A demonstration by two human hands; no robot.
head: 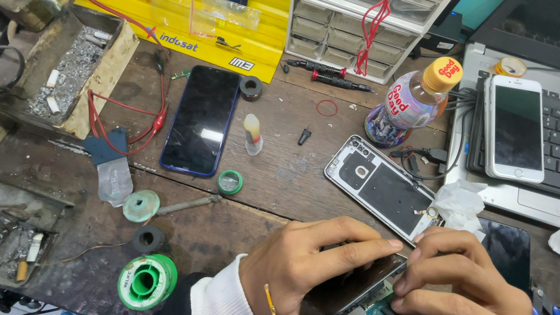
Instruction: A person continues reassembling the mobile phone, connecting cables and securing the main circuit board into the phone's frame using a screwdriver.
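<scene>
An opened phone [358, 291] is gripped low over the wooden worktop [276, 179], clasped by the left hand [304, 289], its edge pinched by the right hand [466, 307]

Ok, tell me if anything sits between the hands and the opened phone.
Nothing visible does. The left hand and right hand both already grip the opened phone directly, fingers on its edge.

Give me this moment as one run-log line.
left hand: grips opened phone | right hand: fingers pinch its upper edge | nearby: back cover, dark phone, solder spool
</scene>
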